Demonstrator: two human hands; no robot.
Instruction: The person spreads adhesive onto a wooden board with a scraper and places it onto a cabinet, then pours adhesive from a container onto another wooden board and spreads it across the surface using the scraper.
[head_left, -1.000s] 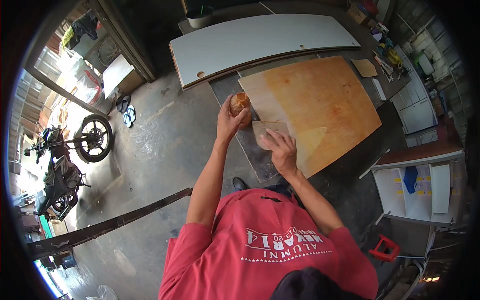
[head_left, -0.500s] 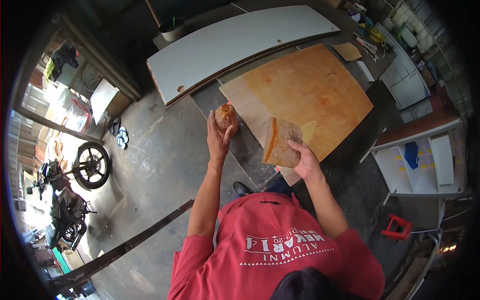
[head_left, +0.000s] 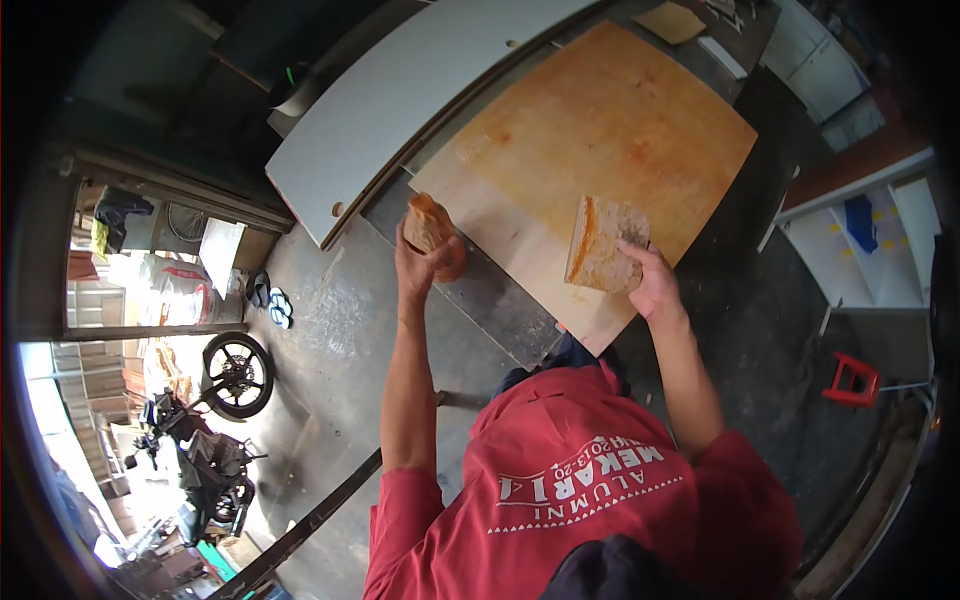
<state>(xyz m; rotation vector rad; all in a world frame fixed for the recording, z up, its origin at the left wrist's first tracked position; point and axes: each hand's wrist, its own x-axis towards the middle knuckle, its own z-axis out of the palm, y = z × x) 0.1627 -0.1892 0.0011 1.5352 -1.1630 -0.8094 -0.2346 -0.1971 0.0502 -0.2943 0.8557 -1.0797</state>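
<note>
My left hand (head_left: pixel 418 262) is wrapped round a brown, glue-stained container (head_left: pixel 430 225), held up beside the left corner of an orange-stained wooden board (head_left: pixel 620 130). A flat, square spreader (head_left: pixel 598 235) with a strip of orange glue along its left edge is gripped at its right side by my right hand (head_left: pixel 652 280). The spreader is over the pale lower part of the board; whether it touches the surface I cannot tell. Orange-brown wet patches cover much of the board.
A long white panel (head_left: pixel 420 90) with small round holes lies behind the board. At the right are a white open cabinet (head_left: pixel 830 250) and a red stool (head_left: pixel 852 380). A motorcycle (head_left: pixel 210 460) and sandals (head_left: pixel 280 308) are at the left. A dark beam (head_left: pixel 320 515) crosses the lower left.
The view has turned. The spreader has lifted from near the container and moved right over the board, its glue-covered edge now showing. The container stays in my left hand.
</note>
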